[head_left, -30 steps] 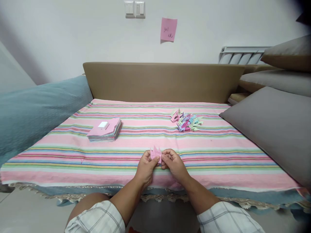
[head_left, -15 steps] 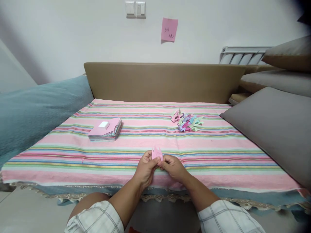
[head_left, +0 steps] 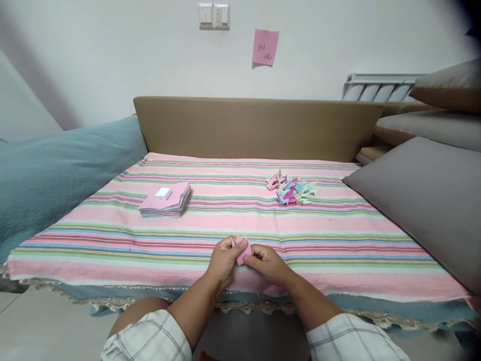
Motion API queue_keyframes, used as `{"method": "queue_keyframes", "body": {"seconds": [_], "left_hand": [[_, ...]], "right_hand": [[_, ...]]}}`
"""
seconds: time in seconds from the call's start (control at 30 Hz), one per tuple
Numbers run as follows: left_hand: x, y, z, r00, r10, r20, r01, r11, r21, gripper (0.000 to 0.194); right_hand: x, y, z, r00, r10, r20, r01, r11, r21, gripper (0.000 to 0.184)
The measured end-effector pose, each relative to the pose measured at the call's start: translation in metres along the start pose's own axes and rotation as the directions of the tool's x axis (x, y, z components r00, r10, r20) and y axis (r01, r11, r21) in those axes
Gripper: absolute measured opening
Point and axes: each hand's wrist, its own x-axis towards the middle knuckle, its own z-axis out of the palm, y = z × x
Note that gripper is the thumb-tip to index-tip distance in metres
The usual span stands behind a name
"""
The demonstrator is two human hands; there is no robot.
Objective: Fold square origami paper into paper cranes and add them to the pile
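A small piece of folded pink paper point(head_left: 244, 254) is pinched between my two hands, just above the near part of the striped cloth. My left hand point(head_left: 224, 261) grips its left side, the thumb pressed across the front. At the lower right edge, my right hand point(head_left: 268, 262) holds it between thumb and curled fingers. Parts of the paper are hidden behind the fingers. Beyond and to the right lies a pile of folded paper pieces point(head_left: 291, 190) in pink, purple, blue and pale green. On the left sits a stack of paper sheets point(head_left: 165, 203), with a small white block point(head_left: 163, 193) on top.
The striped cloth point(head_left: 225, 215) covers the seat in front of me. A brown backrest point(head_left: 255, 128) stands behind it. Grey cushions point(head_left: 421, 200) lean in from the right, and a blue covered armrest point(head_left: 71, 165) borders the left. A pink note point(head_left: 265, 47) hangs on the wall.
The pink paper has turned and come slightly nearer in my fingers, its pointed top edge now less visible. My left thumb lies higher across it; my right hand has shifted a little lower.
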Motion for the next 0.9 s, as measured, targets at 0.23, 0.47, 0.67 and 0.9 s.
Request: {"method": "queue_keyframes", "body": {"seconds": [0.23,0.47,0.67,0.9], "left_hand": [[-0.001,0.001,0.003,0.999,-0.044,-0.019,0.045,0.998,0.049,0.041],[0.000,0.013,-0.001,0.984,-0.141,0.105,0.138,0.990,0.033,0.044],[-0.001,0.015,-0.004,0.981,-0.183,0.057,0.178,0.980,0.089,0.035],[0.000,0.012,-0.003,0.997,-0.073,0.020,0.071,0.993,0.094,0.034]], "right_hand": [[-0.001,-0.001,0.001,1.000,0.019,0.015,-0.019,1.000,0.014,0.038],[0.001,-0.001,-0.001,0.995,0.044,-0.091,-0.025,0.980,0.199,0.038],[0.001,-0.003,-0.003,0.995,0.028,-0.098,-0.004,0.973,0.233,0.039],[-0.001,-0.009,-0.003,0.997,0.034,-0.068,-0.017,0.973,0.230,0.034]]}}
